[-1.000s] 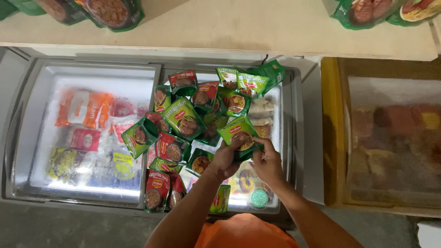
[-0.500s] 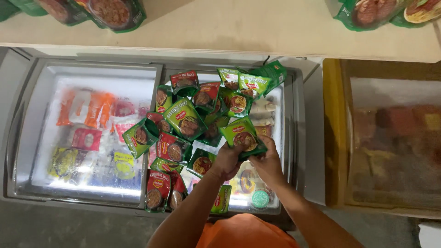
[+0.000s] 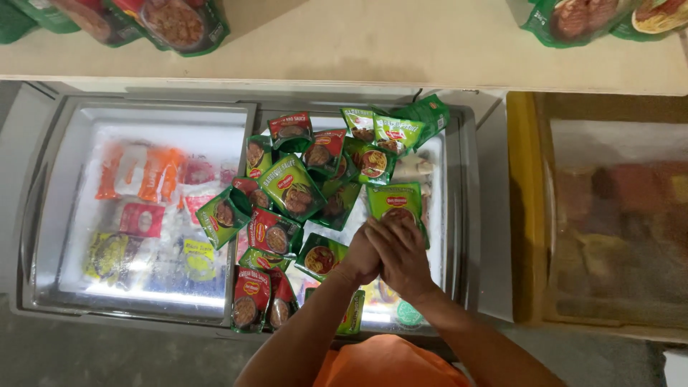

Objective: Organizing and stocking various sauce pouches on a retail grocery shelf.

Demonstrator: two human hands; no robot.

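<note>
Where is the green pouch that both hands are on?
Head view: the green pouch lies right of centre on the freezer lid, under the left hand and right hand.

A: Overhead view of a glass-topped chest freezer: the light is soft and even, falling from above. The pale shelf behind the freezer is the brightest area, with a faint shadow along its front edge.

B: Any glare?

A: A white band of reflection runs along the freezer's near-left glass. Frost there hazes the goods beneath into soft colour patches.

B: And sharpness?

A: Green sauce pouches at the freezer's centre read crisply. The left hand and right hand are slightly soft. The yellow-edged cabinet right of the freezer is dim and murky, its contents blurred. The floor before the freezer falls dark.
</note>
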